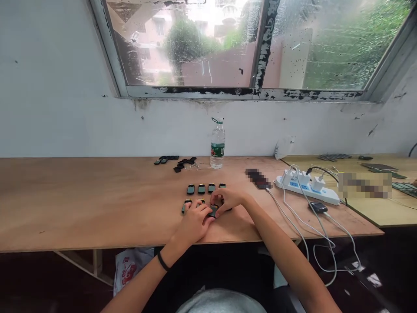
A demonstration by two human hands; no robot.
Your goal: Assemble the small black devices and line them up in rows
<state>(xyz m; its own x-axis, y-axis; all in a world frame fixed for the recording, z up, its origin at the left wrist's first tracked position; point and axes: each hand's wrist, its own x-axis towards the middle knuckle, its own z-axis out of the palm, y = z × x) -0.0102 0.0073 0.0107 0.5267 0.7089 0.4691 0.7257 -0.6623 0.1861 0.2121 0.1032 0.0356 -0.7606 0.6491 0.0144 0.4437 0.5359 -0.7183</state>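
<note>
Both my hands meet over a small black device (pixel 213 211) near the front edge of the wooden table (pixel 81 200). My left hand (pixel 194 222), with a black band on the wrist, pinches its near side. My right hand (pixel 228 198) curls over its far side. Several more small black devices with dark screens lie in two rows: one row (pixel 201 188) behind my hands, and others (pixel 186 204) just left of my fingers.
A water bottle (pixel 217 145) stands near the wall. Small black parts (pixel 177 163) lie left of it. At the right are a white power strip (pixel 306 187) with plugs and trailing cables (pixel 321 237), a black adapter (pixel 318 207), a second table (pixel 384 208).
</note>
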